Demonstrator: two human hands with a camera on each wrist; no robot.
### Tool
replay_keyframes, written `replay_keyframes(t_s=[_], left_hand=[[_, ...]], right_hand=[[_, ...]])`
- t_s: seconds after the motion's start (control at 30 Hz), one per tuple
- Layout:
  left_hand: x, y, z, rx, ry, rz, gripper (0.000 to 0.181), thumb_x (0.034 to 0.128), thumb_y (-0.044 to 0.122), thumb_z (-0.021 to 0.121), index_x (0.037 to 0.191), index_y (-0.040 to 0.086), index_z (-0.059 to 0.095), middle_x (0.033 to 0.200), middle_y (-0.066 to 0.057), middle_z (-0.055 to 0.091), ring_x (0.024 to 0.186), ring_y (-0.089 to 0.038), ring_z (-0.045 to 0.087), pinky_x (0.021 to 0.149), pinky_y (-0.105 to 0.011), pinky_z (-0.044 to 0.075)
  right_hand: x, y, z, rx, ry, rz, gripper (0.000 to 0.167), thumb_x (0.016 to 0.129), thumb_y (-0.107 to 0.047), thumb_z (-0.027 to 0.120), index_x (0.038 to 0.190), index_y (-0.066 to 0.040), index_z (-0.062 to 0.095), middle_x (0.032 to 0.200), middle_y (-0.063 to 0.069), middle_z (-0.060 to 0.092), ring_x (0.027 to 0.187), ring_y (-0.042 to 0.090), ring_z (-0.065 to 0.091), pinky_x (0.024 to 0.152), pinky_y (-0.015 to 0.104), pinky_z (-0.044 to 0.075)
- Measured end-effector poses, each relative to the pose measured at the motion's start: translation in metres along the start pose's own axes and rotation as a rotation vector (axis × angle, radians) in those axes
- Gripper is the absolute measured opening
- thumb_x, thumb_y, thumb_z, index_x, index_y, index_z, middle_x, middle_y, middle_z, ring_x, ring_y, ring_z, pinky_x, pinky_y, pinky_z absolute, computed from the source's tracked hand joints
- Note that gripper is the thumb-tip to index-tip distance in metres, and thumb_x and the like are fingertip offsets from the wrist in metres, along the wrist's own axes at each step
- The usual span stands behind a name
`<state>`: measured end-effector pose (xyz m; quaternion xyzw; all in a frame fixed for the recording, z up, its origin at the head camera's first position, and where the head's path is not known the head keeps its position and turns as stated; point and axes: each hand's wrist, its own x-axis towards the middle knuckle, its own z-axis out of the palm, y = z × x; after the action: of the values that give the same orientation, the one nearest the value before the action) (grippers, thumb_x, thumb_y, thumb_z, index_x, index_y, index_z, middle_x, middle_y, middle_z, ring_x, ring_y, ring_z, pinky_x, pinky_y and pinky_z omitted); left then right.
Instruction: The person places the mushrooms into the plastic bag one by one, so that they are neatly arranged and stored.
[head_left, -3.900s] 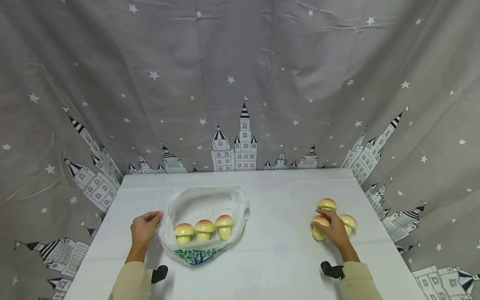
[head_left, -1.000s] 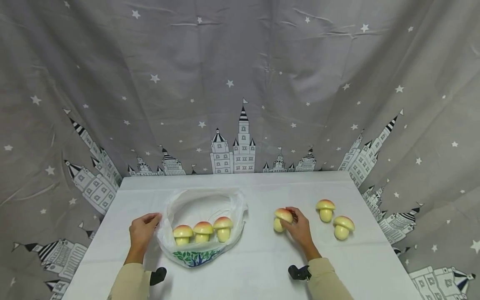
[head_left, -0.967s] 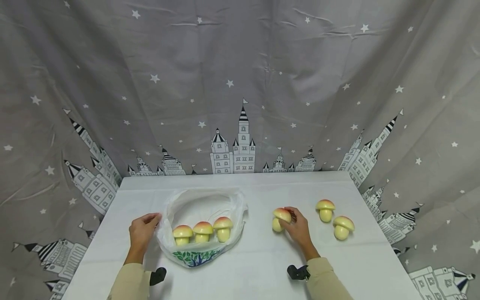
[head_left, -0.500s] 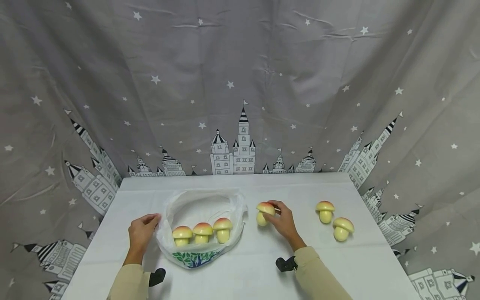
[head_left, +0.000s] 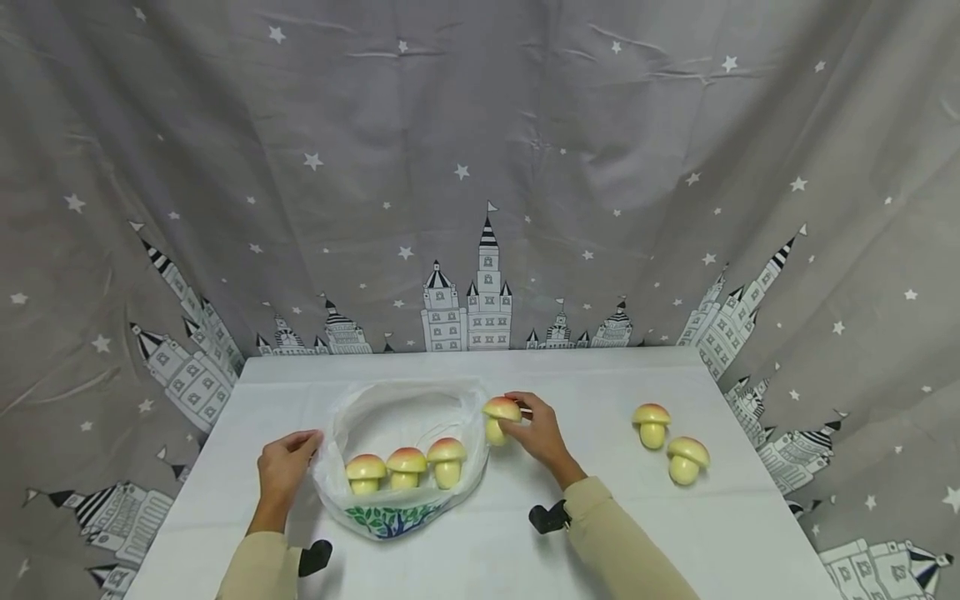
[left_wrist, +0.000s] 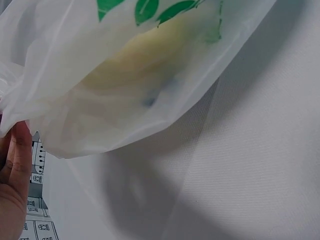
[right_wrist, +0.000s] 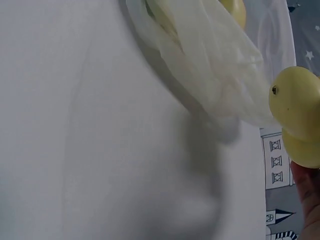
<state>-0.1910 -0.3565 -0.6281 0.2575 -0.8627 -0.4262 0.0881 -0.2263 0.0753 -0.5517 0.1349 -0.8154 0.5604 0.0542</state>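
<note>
white plastic bag [head_left: 393, 515], pinched at nine o'clock by the left hand [head_left: 285, 465] (probably to keep it spread), gapes while the right hand [head_left: 538, 429] grips a yellow mushroom [head_left: 495, 422] near its two o'clock edge.

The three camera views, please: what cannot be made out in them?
Head: the right hand hides part of the held mushroom.
Left wrist: the bag blurs the mushrooms inside; the left edge crops the left hand.
Right wrist: right edge crops the held mushroom and right hand.
</note>
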Motion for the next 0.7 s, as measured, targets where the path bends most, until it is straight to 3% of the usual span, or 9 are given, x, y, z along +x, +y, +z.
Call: replay_keyframes(t_s=[0.07, 0.13, 0.3, 0.37, 0.5, 0.7], left_hand=[[-0.001, 0.002, 0.000, 0.024, 0.010, -0.005, 0.050, 0.0917, 0.054, 0.055, 0.115, 0.012, 0.069, 0.110, -0.007, 0.068, 0.092, -0.016, 0.061, 0.063, -0.011, 0.045], [-0.004, 0.006, -0.005, -0.037, -0.031, 0.009, 0.047, 0.0919, 0.048, 0.060, 0.114, 0.007, 0.069, 0.108, -0.010, 0.068, 0.089, -0.020, 0.061, 0.062, -0.017, 0.046], [-0.005, 0.006, -0.004, -0.049, -0.028, 0.009, 0.048, 0.0914, 0.049, 0.060, 0.114, 0.008, 0.069, 0.109, -0.011, 0.068, 0.091, -0.021, 0.061, 0.066, -0.021, 0.048], [-0.004, 0.003, 0.002, -0.001, 0.013, -0.007, 0.051, 0.0920, 0.054, 0.055, 0.116, 0.011, 0.068, 0.112, -0.009, 0.067, 0.095, -0.019, 0.061, 0.070, -0.020, 0.049], [-0.003, 0.002, 0.004, -0.015, 0.025, -0.014, 0.051, 0.0933, 0.052, 0.055, 0.117, 0.008, 0.067, 0.113, -0.012, 0.066, 0.096, -0.022, 0.061, 0.074, -0.027, 0.051], [-0.008, 0.010, -0.005, -0.008, -0.007, -0.011, 0.051, 0.0924, 0.052, 0.057, 0.117, 0.008, 0.068, 0.112, -0.012, 0.067, 0.093, -0.020, 0.061, 0.068, -0.019, 0.049]], right_hand=[[0.002, -0.003, 0.003, -0.007, -0.008, -0.005, 0.042, 0.080, -0.009, 0.074, 0.119, -0.001, 0.062, 0.119, 0.014, 0.062, 0.109, 0.033, 0.058, 0.092, 0.046, 0.049], [0.004, -0.005, 0.007, -0.015, -0.017, -0.011, 0.041, 0.080, -0.008, 0.073, 0.119, -0.001, 0.061, 0.120, 0.014, 0.062, 0.110, 0.033, 0.058, 0.092, 0.046, 0.049], [0.008, -0.014, 0.018, -0.043, -0.053, -0.059, 0.042, 0.080, -0.007, 0.071, 0.120, -0.001, 0.061, 0.119, 0.014, 0.061, 0.109, 0.031, 0.058, 0.092, 0.044, 0.050], [0.008, -0.019, 0.022, -0.043, -0.068, -0.080, 0.042, 0.080, -0.007, 0.071, 0.120, -0.001, 0.061, 0.119, 0.013, 0.061, 0.109, 0.031, 0.059, 0.091, 0.043, 0.051], [0.011, -0.028, 0.030, -0.041, -0.089, -0.103, 0.042, 0.081, -0.008, 0.071, 0.121, -0.002, 0.061, 0.118, 0.012, 0.061, 0.109, 0.029, 0.059, 0.090, 0.040, 0.051], [0.017, -0.039, 0.042, -0.084, -0.158, -0.127, 0.041, 0.081, -0.012, 0.072, 0.120, -0.002, 0.062, 0.116, 0.010, 0.063, 0.105, 0.025, 0.060, 0.083, 0.030, 0.053]])
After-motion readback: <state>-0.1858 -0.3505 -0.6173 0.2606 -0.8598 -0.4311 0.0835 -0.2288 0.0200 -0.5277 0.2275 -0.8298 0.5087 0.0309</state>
